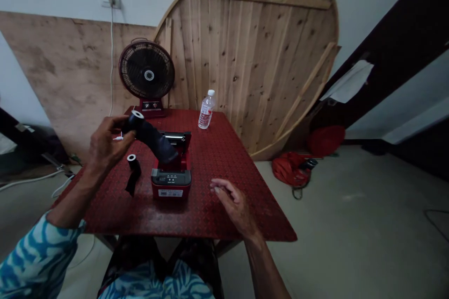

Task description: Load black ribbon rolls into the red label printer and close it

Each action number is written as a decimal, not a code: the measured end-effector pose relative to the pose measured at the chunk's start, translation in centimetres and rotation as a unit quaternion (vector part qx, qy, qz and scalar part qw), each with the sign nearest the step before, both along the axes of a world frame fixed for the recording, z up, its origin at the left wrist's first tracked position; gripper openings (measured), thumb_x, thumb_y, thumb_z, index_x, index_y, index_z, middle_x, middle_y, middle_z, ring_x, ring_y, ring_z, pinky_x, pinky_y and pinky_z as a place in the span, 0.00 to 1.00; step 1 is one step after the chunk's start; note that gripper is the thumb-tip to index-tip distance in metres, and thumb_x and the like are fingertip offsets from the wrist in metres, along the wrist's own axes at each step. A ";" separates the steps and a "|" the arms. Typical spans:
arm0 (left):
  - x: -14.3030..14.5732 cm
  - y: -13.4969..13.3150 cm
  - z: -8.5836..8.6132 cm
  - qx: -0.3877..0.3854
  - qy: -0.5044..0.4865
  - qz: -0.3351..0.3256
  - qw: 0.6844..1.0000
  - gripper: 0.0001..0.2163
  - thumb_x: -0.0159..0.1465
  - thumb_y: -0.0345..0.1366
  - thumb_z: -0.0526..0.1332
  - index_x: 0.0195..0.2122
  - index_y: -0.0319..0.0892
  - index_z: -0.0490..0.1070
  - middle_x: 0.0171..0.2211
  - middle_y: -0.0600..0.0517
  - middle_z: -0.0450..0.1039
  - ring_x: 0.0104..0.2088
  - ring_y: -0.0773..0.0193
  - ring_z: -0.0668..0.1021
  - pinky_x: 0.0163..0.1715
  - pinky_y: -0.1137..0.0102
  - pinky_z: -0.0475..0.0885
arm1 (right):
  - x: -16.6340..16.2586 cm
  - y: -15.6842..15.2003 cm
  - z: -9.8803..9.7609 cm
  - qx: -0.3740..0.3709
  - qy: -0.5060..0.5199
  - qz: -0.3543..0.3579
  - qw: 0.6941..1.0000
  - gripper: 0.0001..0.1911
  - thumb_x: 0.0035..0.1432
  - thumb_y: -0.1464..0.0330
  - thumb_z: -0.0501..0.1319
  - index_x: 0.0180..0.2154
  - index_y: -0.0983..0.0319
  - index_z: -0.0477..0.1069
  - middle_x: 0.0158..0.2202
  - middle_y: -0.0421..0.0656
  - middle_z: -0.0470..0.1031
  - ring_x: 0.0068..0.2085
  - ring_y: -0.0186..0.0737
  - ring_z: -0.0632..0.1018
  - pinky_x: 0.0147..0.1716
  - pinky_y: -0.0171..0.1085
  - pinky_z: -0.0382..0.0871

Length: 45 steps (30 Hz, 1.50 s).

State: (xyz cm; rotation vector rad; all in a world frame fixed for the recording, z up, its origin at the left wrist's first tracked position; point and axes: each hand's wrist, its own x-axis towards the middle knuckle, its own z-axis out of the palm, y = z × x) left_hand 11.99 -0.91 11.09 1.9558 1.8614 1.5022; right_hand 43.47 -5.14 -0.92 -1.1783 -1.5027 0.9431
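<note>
My left hand [110, 142] is closed on a roll of black ribbon [131, 121] with a white core. From the roll a loose strip of ribbon [159, 145] hangs to the right, in front of the raised lid of a small red and black printer [171, 180]. A smaller black ribbon roll [132, 163] sits on the table to the printer's left, its tail unrolled toward me. My right hand [233, 201] hovers over the table at the printer's right, loosely curled with thumb and fingers apart. Nothing shows in it.
The red patterned table [224, 149] also bears a dark red fan [149, 74] at the back left and a water bottle [206, 110] at the back. Behind it leans a round wooden tabletop [252, 56]. A red bag [291, 168] lies on the floor to the right.
</note>
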 end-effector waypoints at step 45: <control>6.2 -6.6 -6.8 -0.128 -0.076 -0.332 0.931 0.17 0.59 0.30 0.58 0.50 0.43 0.71 0.47 0.47 0.73 0.48 0.56 0.75 0.48 0.65 0.70 | -8.0 -4.5 4.1 0.221 -0.261 0.034 0.939 0.22 0.64 0.71 0.51 0.59 0.62 0.59 0.46 0.50 0.73 0.47 0.46 0.73 0.46 0.47 0.70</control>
